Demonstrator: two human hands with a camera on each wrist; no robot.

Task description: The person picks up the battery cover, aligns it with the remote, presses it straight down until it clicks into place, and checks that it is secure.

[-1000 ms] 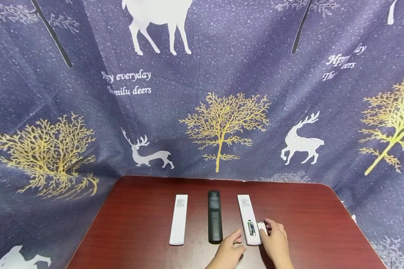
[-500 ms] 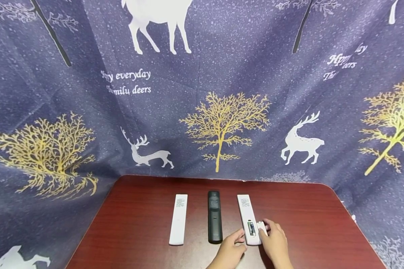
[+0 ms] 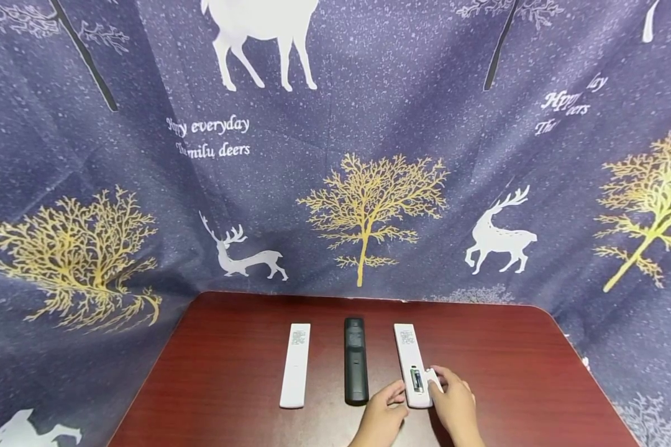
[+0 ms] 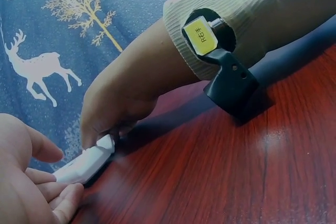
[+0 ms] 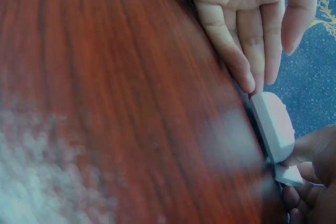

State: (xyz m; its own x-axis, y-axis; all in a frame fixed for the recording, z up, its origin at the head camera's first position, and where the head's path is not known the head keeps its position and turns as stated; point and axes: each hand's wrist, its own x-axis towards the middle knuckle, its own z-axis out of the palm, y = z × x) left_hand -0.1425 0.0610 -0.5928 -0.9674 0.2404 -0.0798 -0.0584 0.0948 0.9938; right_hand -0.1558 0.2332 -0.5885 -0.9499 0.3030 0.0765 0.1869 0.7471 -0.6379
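Observation:
A white remote control [image 3: 407,345] lies back side up on the table, its battery compartment uncovered and a battery [image 3: 417,380] showing inside. Beside its right edge, my right hand [image 3: 456,403] pinches the small white battery cover [image 3: 433,376] between thumb and fingers. The cover [image 5: 289,175] sits tilted close against the side of the remote [image 5: 274,129] in the right wrist view. My left hand [image 3: 383,415] rests at the remote's left edge, its fairly straight fingertips [image 5: 247,80] touching the near end. Part of the cover is hidden by the right hand.
A black remote [image 3: 356,366] lies left of the hands, and another white remote [image 3: 296,366] farther left, both back side up. The dark red table [image 3: 229,372] ends at a patterned blue cloth [image 3: 324,112] behind. A wrist camera mount [image 4: 231,82] is strapped over the right sleeve.
My right hand has shifted slightly left and up with the battery cover, bringing it closer to the remote's edge. The left hand and the remotes stay nearly where they were.

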